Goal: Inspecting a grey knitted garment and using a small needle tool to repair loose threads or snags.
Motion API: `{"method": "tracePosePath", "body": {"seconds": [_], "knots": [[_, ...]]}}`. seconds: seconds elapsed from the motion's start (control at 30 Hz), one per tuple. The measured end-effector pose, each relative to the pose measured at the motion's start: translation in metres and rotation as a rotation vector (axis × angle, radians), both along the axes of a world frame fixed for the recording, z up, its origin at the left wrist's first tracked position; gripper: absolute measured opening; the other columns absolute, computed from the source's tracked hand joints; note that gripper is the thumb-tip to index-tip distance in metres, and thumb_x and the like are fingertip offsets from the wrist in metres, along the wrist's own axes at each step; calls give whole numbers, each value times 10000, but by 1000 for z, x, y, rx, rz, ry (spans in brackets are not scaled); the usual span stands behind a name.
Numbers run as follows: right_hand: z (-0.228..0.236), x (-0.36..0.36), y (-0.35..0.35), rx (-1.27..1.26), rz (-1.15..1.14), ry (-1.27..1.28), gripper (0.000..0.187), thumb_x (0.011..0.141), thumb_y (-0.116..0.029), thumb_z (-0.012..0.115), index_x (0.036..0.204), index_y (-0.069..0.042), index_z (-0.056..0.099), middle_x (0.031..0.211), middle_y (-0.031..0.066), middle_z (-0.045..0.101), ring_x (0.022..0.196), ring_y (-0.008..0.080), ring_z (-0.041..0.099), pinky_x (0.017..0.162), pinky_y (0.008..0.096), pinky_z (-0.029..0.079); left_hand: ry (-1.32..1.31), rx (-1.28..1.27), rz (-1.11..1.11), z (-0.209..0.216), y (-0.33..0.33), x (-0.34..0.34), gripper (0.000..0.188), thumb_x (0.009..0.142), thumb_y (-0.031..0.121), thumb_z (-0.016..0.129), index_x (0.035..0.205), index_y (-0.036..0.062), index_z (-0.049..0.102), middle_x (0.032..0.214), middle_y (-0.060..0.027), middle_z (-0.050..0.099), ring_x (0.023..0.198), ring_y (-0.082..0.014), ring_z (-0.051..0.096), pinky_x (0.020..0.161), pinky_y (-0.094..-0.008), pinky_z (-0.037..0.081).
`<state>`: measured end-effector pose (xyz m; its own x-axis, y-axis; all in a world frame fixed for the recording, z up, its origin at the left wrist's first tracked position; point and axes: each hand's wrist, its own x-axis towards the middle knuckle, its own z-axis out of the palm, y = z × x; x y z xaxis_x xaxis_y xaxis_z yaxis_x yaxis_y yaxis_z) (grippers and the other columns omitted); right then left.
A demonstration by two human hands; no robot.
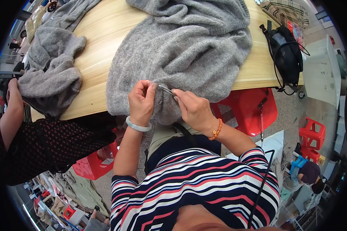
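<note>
A fuzzy grey knit garment (142,57) lies bunched over the table's near edge and hangs down toward my lap. My left hand (142,98) is closed in a pinch at a raised bit of the knit, thumb against forefinger. From the right, my right hand (192,107) grips slim silver tweezers (166,89), their tips pointing left at the pinched spot, close to my left fingertips. Whether the tips hold a thread is too small to make out.
The wooden table (96,57) also carries another grey knit garment (52,73) at the left, where a co-worker's hand (12,85) touches it. A black pouch with cords (285,54) lies on the right edge. A red stool (254,111) stands below it.
</note>
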<state>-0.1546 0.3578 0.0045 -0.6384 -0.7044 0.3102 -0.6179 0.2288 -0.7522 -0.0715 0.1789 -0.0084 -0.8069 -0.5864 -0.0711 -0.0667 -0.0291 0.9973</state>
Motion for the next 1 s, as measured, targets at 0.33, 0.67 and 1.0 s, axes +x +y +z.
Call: {"method": "tracePosePath", "body": {"seconds": [0.33, 0.67, 1.0], "knots": [[2, -7, -3, -15, -8, -47, 225, 904, -10, 619, 1127, -3, 650, 938, 179, 700, 799, 325, 699, 666, 370, 557, 82, 35, -22, 6, 0, -3, 111, 923, 76, 706, 961, 6, 629, 819, 30, 630, 720, -28, 553, 640, -189, 454], [6, -5, -1, 10, 10, -77, 225, 895, 7, 615, 1118, 15, 647, 973, 204, 700, 846, 350, 701, 700, 384, 557, -53, -299, 52, 1, 12, 5, 91, 898, 17, 704, 983, -9, 685, 830, 37, 645, 711, -16, 547, 637, -175, 447], [28, -34, 9, 143, 210, -309, 205, 915, -29, 601, 1103, 6, 674, 832, 174, 702, 745, 235, 696, 666, 320, 530, -53, -68, -87, 4, -6, 9, 66, 916, 26, 668, 976, -1, 676, 811, 43, 625, 708, -16, 532, 639, -177, 422]]}}
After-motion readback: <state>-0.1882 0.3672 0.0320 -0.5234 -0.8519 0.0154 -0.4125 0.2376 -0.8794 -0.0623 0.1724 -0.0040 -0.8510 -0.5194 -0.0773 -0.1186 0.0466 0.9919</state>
